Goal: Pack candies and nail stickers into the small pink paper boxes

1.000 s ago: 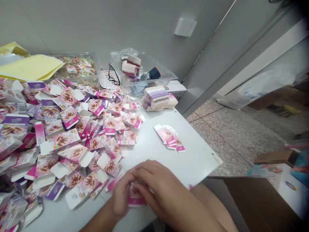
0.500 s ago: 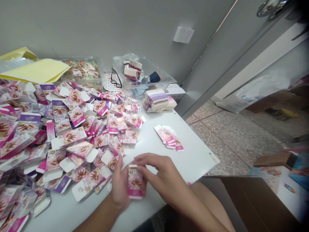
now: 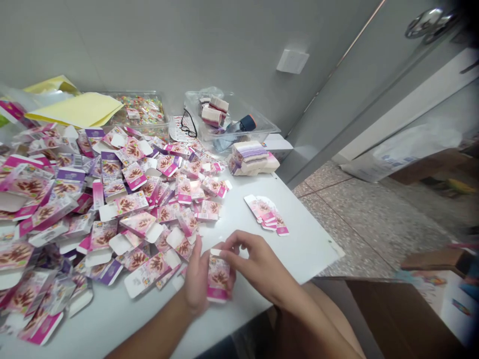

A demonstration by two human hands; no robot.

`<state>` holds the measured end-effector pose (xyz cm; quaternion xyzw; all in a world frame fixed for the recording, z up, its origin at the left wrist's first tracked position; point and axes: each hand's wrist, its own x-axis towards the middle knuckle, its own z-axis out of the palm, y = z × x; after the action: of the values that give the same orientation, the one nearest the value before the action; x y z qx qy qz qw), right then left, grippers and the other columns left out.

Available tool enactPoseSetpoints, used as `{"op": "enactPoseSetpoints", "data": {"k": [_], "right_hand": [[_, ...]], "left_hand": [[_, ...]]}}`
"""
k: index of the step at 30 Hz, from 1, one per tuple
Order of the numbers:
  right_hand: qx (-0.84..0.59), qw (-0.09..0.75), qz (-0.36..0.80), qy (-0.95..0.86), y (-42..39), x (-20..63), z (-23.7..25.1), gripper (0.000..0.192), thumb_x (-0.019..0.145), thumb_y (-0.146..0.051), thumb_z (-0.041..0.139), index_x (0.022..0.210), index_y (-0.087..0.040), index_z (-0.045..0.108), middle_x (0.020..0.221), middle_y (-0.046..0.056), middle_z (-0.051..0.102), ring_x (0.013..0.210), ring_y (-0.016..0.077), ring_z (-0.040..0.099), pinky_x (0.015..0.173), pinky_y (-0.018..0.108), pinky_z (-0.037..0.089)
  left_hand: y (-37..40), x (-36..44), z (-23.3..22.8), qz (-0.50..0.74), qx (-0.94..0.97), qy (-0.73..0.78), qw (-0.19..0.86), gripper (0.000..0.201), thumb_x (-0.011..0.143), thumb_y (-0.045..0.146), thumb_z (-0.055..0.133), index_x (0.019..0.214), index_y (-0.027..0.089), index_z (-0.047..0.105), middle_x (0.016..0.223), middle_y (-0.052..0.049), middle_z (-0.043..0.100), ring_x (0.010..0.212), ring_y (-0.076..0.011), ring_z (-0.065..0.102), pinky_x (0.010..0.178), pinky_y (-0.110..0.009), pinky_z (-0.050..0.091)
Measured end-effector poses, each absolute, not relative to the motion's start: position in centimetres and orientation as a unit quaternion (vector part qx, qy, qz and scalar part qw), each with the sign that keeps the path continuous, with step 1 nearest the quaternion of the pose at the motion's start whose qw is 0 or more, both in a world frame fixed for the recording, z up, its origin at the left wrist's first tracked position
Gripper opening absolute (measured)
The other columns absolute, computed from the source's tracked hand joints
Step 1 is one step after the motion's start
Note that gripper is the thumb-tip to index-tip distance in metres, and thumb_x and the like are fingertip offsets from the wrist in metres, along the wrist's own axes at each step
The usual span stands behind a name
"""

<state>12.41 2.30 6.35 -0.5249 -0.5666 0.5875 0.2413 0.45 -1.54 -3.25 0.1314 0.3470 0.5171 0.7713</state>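
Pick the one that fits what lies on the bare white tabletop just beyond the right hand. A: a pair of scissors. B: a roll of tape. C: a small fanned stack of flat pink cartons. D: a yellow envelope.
C: a small fanned stack of flat pink cartons lies alone on the white table, beyond the right hand, apart from the big heap of cartons.

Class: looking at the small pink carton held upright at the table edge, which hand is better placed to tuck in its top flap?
Right hand: its fingertips already pinch the pink carton's top flap, while the left hand grips the body.
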Motion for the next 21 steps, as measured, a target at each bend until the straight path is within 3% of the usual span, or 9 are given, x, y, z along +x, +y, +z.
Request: {"op": "enactPoseSetpoints", "data": {"k": [5,8,11,14,18,21], "right_hand": [[-0.491,0.236,0.573,-0.612,2.4,12.9,6.8,0.017,0.086,-0.028,0.060,0.072,-0.020,0.055,0.071,-0.002,0.063,0.061,0.0158,0.066,0.066,0.030,0.053],[-0.476,0.232,0.542,-0.653,2.2,13.0,6.5,0.018,0.090,-0.032,0.059,0.078,-0.019,0.059,0.077,-0.001,0.063,0.068,0.0166,0.064,0.069,0.031,0.051],[-0.473,0.230,0.457,-0.717,2.0,13.0,6.3,0.004,0.089,-0.023,0.062,0.087,-0.020,0.064,0.085,0.001,0.065,0.082,0.0185,0.061,0.083,0.035,0.046],[-0.434,0.218,0.393,-0.781,1.9,13.2,6.5,0.011,0.088,-0.013,0.062,0.091,-0.022,0.066,0.087,0.000,0.066,0.090,0.0187,0.057,0.094,0.039,0.038],[-0.400,0.182,0.365,-0.821,1.8,13.8,6.8,0.011,0.085,-0.009,0.062,0.085,-0.020,0.063,0.082,0.000,0.064,0.089,0.0189,0.055,0.091,0.037,0.039],[-0.398,0.183,0.367,-0.821,1.7,13.9,6.9,0.012,0.084,-0.010,0.063,0.092,-0.019,0.064,0.086,0.001,0.065,0.084,0.0180,0.056,0.084,0.033,0.043]], "left_hand": [[-0.9,0.4,-2.9,0.498,0.119,0.317,0.799,0.067,0.086,0.069,0.047,0.124,0.016,0.059,0.056,-0.001,0.063,0.049,-0.0180,0.061,0.046,-0.025,0.048],[-0.9,0.0,-2.9,0.515,0.119,0.339,0.778,0.064,0.086,0.066,0.051,0.124,0.016,0.060,0.058,-0.002,0.065,0.052,-0.0187,0.063,0.047,-0.026,0.050],[-0.9,-0.3,-3.0,0.575,0.117,0.387,0.711,0.058,0.083,0.045,0.067,0.135,0.022,0.054,0.073,-0.001,0.072,0.062,-0.0196,0.068,0.053,-0.027,0.054],[-0.9,-0.4,-3.1,0.612,0.097,0.412,0.668,0.069,0.078,0.028,0.074,0.141,0.027,0.046,0.093,-0.001,0.075,0.075,-0.0206,0.071,0.062,-0.027,0.057],[-1.0,-0.1,-3.5,0.594,0.113,0.423,0.674,0.058,0.079,0.025,0.072,0.134,0.021,0.055,0.099,-0.004,0.075,0.092,-0.0241,0.071,0.075,-0.029,0.058],[-0.9,-0.1,-4.0,0.626,0.125,0.448,0.626,0.059,0.077,0.024,0.074,0.134,0.025,0.056,0.117,-0.002,0.071,0.112,-0.0232,0.065,0.086,-0.027,0.056]]}}
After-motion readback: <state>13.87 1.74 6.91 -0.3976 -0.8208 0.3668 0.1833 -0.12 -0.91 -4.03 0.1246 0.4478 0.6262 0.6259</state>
